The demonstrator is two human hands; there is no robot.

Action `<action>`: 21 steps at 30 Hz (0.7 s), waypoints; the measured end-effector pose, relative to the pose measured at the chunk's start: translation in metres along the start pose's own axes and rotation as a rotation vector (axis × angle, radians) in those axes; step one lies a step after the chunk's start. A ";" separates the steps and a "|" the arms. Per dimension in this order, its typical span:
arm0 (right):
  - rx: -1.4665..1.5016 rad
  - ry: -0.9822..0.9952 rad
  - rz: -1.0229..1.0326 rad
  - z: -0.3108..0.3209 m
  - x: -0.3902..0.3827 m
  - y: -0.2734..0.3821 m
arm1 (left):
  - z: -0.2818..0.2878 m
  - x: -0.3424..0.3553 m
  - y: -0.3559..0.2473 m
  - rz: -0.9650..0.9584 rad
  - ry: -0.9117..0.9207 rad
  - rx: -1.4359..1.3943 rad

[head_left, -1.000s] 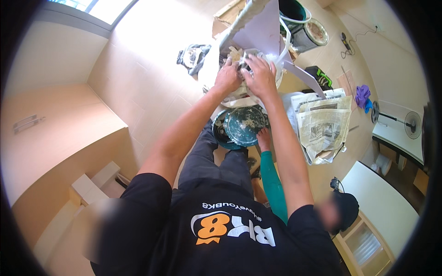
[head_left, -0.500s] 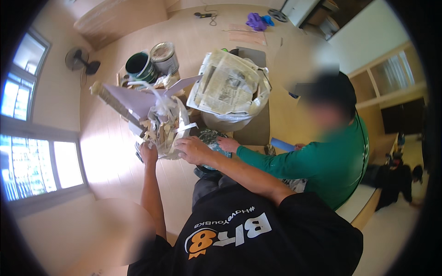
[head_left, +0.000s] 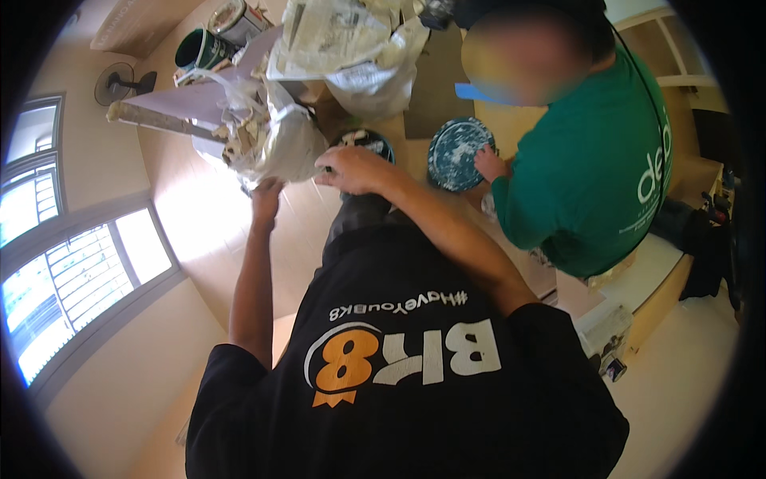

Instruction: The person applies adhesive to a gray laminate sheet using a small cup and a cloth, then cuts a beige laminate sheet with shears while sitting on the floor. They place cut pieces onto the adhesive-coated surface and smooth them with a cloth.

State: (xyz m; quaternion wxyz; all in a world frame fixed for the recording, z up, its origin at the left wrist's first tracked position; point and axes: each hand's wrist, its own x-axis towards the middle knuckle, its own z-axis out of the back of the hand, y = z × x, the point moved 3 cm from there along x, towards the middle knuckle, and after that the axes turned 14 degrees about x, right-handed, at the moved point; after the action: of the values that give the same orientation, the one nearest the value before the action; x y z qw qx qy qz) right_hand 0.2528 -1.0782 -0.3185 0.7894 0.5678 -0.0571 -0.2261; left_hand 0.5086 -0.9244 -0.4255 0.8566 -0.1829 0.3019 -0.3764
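Note:
A white plastic bag (head_left: 291, 148) stuffed with torn scraps and debris is held between my hands. My left hand (head_left: 267, 201) is closed on its lower left side. On the opposite side, my right hand (head_left: 355, 169) is curled with its fingertips gripping the plastic. A long roll-like tube (head_left: 152, 120) and a pale flat sheet (head_left: 179, 104) stick out of the bag. Just beyond my right hand stands an uncovered bucket (head_left: 386, 144), its contents hard to make out. A co-worker's hand (head_left: 490, 164) holds a round, white-splashed dark green lid (head_left: 459, 152) beside it.
A second bag-lined container (head_left: 371, 84) topped with newspaper (head_left: 323, 36) stands ahead. Farther left are a dark green bucket (head_left: 203, 49), a metal can (head_left: 238, 20) and a fan (head_left: 120, 82). The co-worker in a green shirt (head_left: 574, 160) is close on my right.
The co-worker's hand has moved right with the lid, which now sits apart from the bucket. My view has tilted down toward my body. My hands stay at the bag.

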 end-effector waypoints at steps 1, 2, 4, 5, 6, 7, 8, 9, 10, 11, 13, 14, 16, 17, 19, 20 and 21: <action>0.034 -0.030 0.035 -0.001 -0.011 0.001 | -0.021 -0.030 -0.018 0.144 0.222 -0.364; 0.063 -0.057 0.072 -0.004 -0.018 -0.001 | -0.045 -0.054 -0.042 0.230 0.377 -0.519; 0.059 -0.134 0.239 -0.019 -0.040 0.005 | -0.075 -0.106 -0.097 0.196 0.579 -1.125; 0.053 -0.152 0.312 -0.027 -0.049 0.004 | -0.088 -0.121 -0.122 0.200 0.600 -1.320; 0.044 -0.173 0.384 -0.035 -0.060 0.002 | -0.097 -0.139 -0.140 0.211 0.610 -1.491; -0.051 -0.132 0.300 -0.047 -0.072 -0.005 | -0.105 -0.155 -0.156 0.239 0.604 -1.641; -0.025 -0.160 0.336 -0.051 -0.087 -0.010 | -0.110 -0.168 -0.170 0.186 0.632 -1.816; -0.019 -0.141 0.298 -0.054 -0.100 -0.020 | -0.118 -0.178 -0.175 0.282 0.590 -1.786; -0.009 -0.107 0.230 -0.058 -0.114 -0.029 | -0.122 -0.188 -0.179 0.308 0.581 -1.776; 0.025 -0.105 0.236 -0.058 -0.129 -0.038 | -0.123 -0.197 -0.178 0.337 0.586 -1.760; -0.099 -0.089 0.119 -0.064 -0.158 -0.056 | -0.128 -0.212 -0.174 0.469 0.740 -1.662; -0.169 -0.086 0.065 -0.066 -0.171 -0.065 | -0.132 -0.218 -0.170 0.576 0.795 -1.594; 0.020 -0.060 -0.073 -0.076 -0.195 -0.084 | -0.138 -0.225 -0.159 0.559 0.850 -1.322; 0.134 -0.043 -0.165 -0.084 -0.208 -0.094 | -0.140 -0.227 -0.150 0.572 0.855 -1.175; 0.083 -0.080 -0.276 -0.099 -0.242 -0.116 | -0.142 -0.229 -0.127 0.461 0.833 -0.991; 0.067 -0.108 -0.343 -0.109 -0.261 -0.130 | -0.144 -0.228 -0.110 0.385 0.830 -0.899; 0.018 -0.144 -0.400 -0.119 -0.283 -0.145 | -0.144 -0.223 -0.085 0.236 0.781 -0.636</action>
State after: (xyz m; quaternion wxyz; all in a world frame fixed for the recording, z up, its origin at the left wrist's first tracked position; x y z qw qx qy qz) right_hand -0.0002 -0.8919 -0.4466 0.7177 0.5572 -0.0014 -0.4177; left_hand 0.2494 -0.8235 -0.4027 0.6187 -0.2446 0.7173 -0.2070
